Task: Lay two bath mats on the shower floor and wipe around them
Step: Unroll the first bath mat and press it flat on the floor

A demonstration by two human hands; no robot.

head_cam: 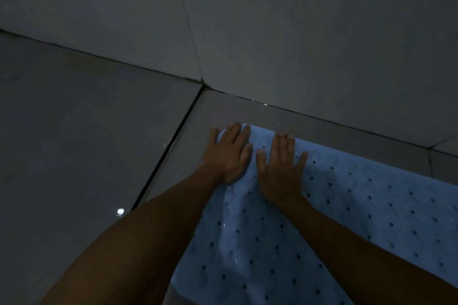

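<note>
A: What fills most of the view?

B: Grey tiled walls (297, 20) meeting in a corner, and below them the grey tiled shower floor (74, 131), dim and glossy, with a dark grout line running out from the corner toward the lower left.

A: And the mat?

B: One pale blue bath mat (334, 218) lies on the floor at lower right, dotted with rows of small round holes. Its far corner sits near the wall corner, with a strip of bare tile between its far edge and the wall. Its left edge runs just right of the grout line. The stretch between the forearms looks slightly rippled rather than flat.

A: The hands?

B: Both are on that far corner of the mat, side by side, thumbs nearly touching. The left hand (229, 153) is spread flat, palm down, fingers extended, its outermost fingertip reaching past the mat's edge onto tile. The right hand (280, 168) is likewise flat and splayed, palm on the mat. Neither grips anything; they only press on the surface.

A: Anything smaller?

B: A bright spot of reflected light (120, 211) on the floor, left of the left forearm.
</note>
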